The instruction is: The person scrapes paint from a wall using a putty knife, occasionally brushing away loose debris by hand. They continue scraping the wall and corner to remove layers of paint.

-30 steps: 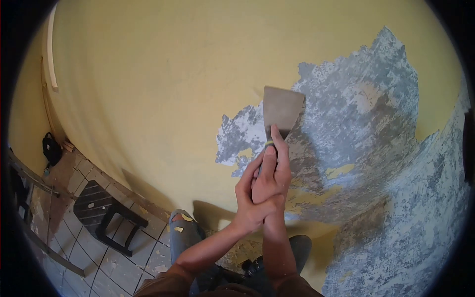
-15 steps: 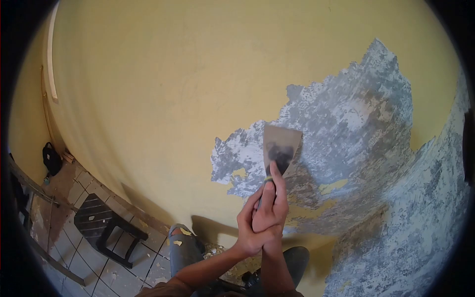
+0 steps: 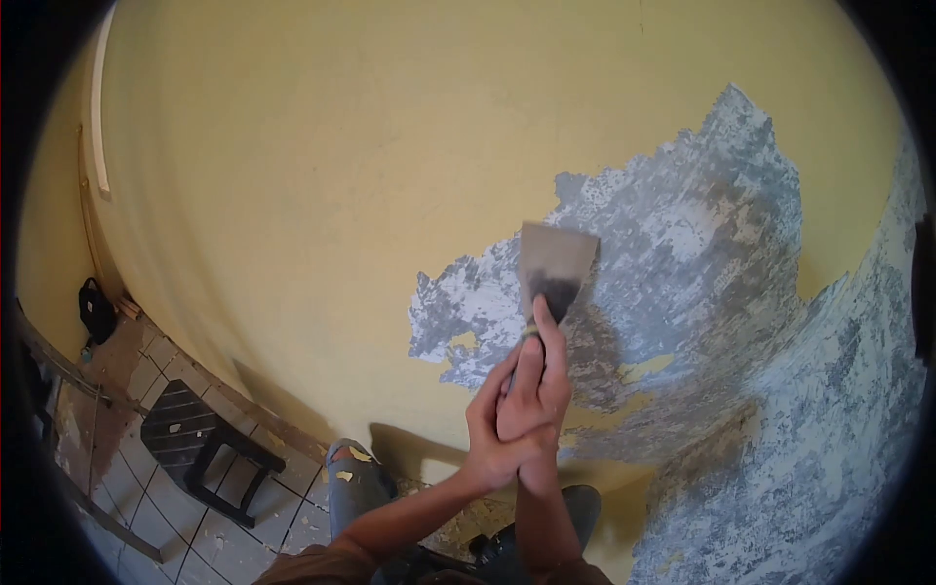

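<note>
- Two bare hands meet on one tool: a wide, flat metal scraper [image 3: 560, 252] with a dark handle, its blade directly beyond the fingers.
- The right hand [image 3: 538, 395] is closed around the handle, one finger extended onto the base of the blade. The left hand [image 3: 499, 456] appears to be clasped around the right hand's heel and wrist, though the overlapping fingers make its exact hold hard to read.
- The scraper's long axis runs away from the body, leaning slightly right at the blade; the right hand is nearer the blade, the left lower down.
- The blade's broad far edge lies crosswise over the upper rim of a ragged grey-and-white stripped patch [image 3: 702, 253], its left corner close to the paint border. Whether it touches the surface, I cannot tell.
- Yellow painted wall [image 3: 292, 195] spreads above and left of the blade; stripped surface extends right.
- Below are two denim-covered knees [image 3: 353, 502], one either side of the forearms; a black slatted stool [image 3: 180, 429] stands well apart, left.
</note>
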The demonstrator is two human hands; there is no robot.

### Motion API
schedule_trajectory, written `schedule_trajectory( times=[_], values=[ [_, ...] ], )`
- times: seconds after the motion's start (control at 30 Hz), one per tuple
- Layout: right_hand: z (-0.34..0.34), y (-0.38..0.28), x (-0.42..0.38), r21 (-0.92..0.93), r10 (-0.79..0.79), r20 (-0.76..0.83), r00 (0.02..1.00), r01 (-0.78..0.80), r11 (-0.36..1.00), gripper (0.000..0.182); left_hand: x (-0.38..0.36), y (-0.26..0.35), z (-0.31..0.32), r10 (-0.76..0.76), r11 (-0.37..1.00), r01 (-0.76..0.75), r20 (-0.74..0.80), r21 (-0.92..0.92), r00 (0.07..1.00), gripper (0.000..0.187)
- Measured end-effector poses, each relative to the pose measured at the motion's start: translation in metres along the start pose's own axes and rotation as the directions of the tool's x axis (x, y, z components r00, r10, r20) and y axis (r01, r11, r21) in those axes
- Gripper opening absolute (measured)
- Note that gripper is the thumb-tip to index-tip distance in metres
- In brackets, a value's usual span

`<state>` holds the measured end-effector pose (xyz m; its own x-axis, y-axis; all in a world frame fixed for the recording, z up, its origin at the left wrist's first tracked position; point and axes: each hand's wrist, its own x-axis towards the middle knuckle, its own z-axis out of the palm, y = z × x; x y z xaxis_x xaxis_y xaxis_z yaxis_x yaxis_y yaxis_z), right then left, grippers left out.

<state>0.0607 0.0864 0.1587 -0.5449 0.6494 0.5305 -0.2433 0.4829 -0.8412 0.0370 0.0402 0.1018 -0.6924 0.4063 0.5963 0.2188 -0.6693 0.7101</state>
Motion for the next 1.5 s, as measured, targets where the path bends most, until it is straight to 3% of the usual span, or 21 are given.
schedule_trajectory(
  times=[0.13,0.17,0.23,0.3,0.4,0.47,0.53,0.63,0.73,0.93,0.97,1.03,1.07,1.1,1.2,1.23,1.27,1.33,1.5],
  values=[
    [-0.003,0.024,-0.009,0.026,-0.001,-0.025,1.0,0.002,1.0,0.041,-0.013,0.002,0.007,-0.085,0.995,0.084,-0.022,-0.053,0.996,0.089],
    [-0.003,0.022,-0.005,0.051,0.02,-0.011,1.0,-0.02,0.999,0.04,-0.01,-0.005,0.002,-0.052,0.999,0.052,-0.01,0.016,0.999,0.089],
    [-0.006,0.021,-0.004,0.067,0.05,0.005,0.999,-0.05,0.996,0.039,-0.009,-0.002,0.011,-0.058,0.998,0.058,-0.022,-0.026,0.998,0.089],
    [-0.008,0.028,-0.004,0.076,-0.083,-0.005,0.997,0.083,0.994,0.038,-0.011,0.001,0.016,-0.058,0.996,0.055,-0.04,-0.069,0.998,0.088],
    [-0.007,0.023,-0.008,0.101,-0.044,-0.018,0.999,0.046,0.994,0.038,-0.01,0.005,0.017,-0.048,0.996,0.045,-0.039,-0.073,0.998,0.088],
    [-0.014,0.017,-0.003,0.079,0.003,0.015,1.0,-0.004,0.997,0.038,-0.007,0.008,0.02,-0.15,0.987,0.146,-0.048,-0.07,0.988,0.088],
    [-0.016,0.016,0.001,0.058,0.041,0.052,0.998,-0.044,0.997,0.038,-0.006,0.004,0.023,-0.109,0.992,0.106,-0.052,-0.065,0.993,0.088],
    [-0.012,0.019,-0.004,0.015,-0.09,-0.01,0.996,0.09,0.996,0.038,-0.014,0.007,0.022,-0.072,0.996,0.07,-0.052,-0.047,0.996,0.088],
    [-0.012,0.002,0.003,-0.045,0.071,0.016,0.997,-0.07,0.997,0.04,0.005,0.008,0.018,-0.067,0.996,0.065,-0.032,-0.054,0.997,0.088],
    [-0.01,-0.001,-0.004,-0.016,0.016,-0.026,1.0,-0.016,1.0,0.04,-0.009,0.007,0.019,-0.015,0.997,0.012,-0.032,-0.074,0.999,0.087],
    [-0.013,0.019,-0.009,-0.068,-0.131,-0.049,0.99,0.127,0.99,0.041,-0.02,0.001,0.017,-0.035,0.998,0.034,-0.03,-0.05,0.999,0.087],
    [-0.009,0.019,-0.008,-0.07,-0.157,-0.064,0.986,0.153,0.986,0.04,-0.018,0.005,0.015,-0.049,0.999,0.049,-0.011,-0.02,0.999,0.088],
    [-0.008,0.019,-0.01,-0.076,-0.153,-0.074,0.986,0.147,0.986,0.04,-0.014,0.003,0.014,-0.052,0.998,0.052,-0.013,-0.021,0.999,0.088],
    [-0.008,0.018,-0.004,-0.007,-0.018,-0.045,0.999,0.017,1.0,0.04,-0.008,0.001,0.013,-0.085,0.995,0.084,-0.01,-0.049,0.996,0.088],
    [-0.008,-0.012,0.007,0.065,0.134,0.013,0.991,-0.134,0.989,0.041,0.001,0.013,0.015,-0.172,0.977,0.171,0.001,-0.129,0.985,0.087],
    [-0.008,-0.008,0.006,0.028,0.04,-0.005,0.999,-0.04,0.999,0.042,-0.001,0.011,0.014,-0.123,0.987,0.122,-0.002,-0.102,0.992,0.086],
    [-0.008,0.0,0.001,0.028,0.04,-0.005,0.999,-0.04,0.999,0.042,-0.002,0.01,0.014,-0.068,0.995,0.068,-0.001,-0.076,0.998,0.086],
    [-0.009,0.011,-0.008,-0.028,-0.102,-0.052,0.993,0.1,0.995,0.041,-0.013,0.01,0.015,-0.055,0.997,0.055,0.0,-0.05,0.999,0.087],
    [-0.009,-0.009,0.008,-0.028,0.017,-0.017,1.0,-0.018,0.999,0.041,0.004,0.014,0.016,-0.101,0.995,0.101,-0.007,-0.014,0.995,0.088]
  ],
)
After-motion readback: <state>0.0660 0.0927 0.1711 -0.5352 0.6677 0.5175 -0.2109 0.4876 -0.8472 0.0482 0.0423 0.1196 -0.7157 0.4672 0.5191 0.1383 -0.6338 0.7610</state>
